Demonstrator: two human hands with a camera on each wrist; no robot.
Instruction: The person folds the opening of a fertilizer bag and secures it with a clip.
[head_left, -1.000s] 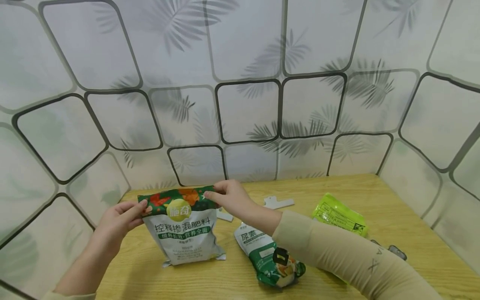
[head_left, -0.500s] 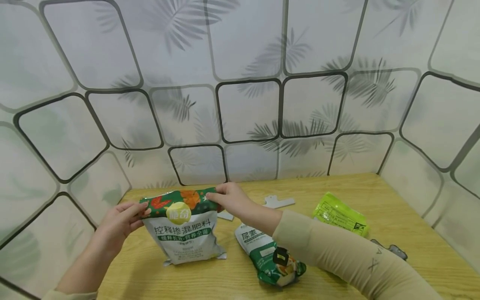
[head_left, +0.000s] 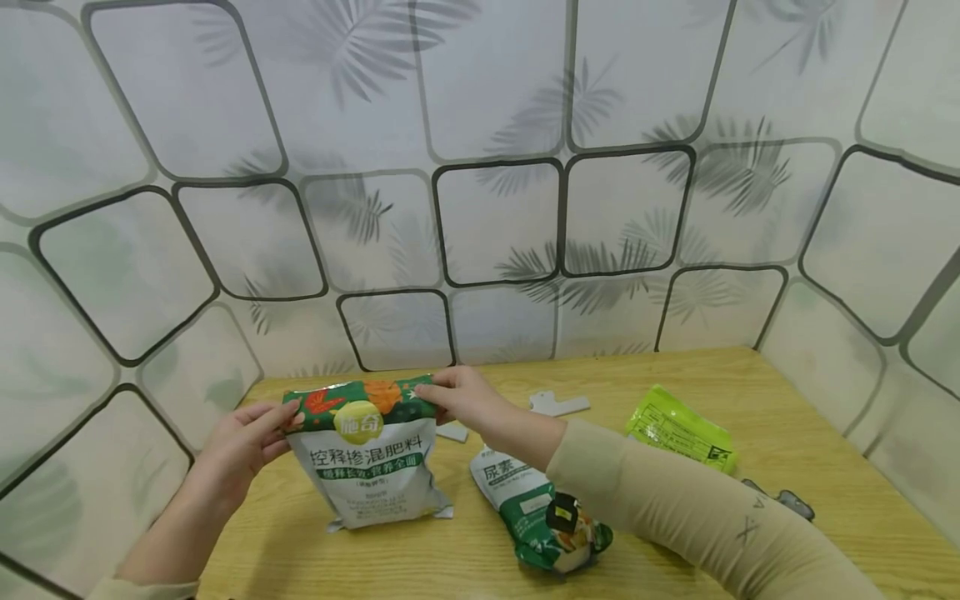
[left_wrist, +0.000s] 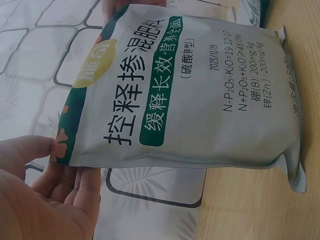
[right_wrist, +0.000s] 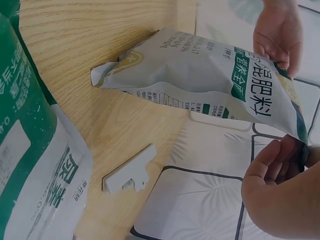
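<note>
Head view: plump, creased bag point(head_left: 367, 467)

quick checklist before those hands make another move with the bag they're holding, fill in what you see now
1. Left hand gripping one top corner of the held bag: ok.
2. Right hand gripping the other top corner: ok.
3. Bag bottom resting on the table: ok, by the head view.
4. Neighbouring bag apart from it: ok.
5. Bag mouth sealed: cannot tell.
6. A hand free for the white clip behind: not ok, both are occupied.
</note>
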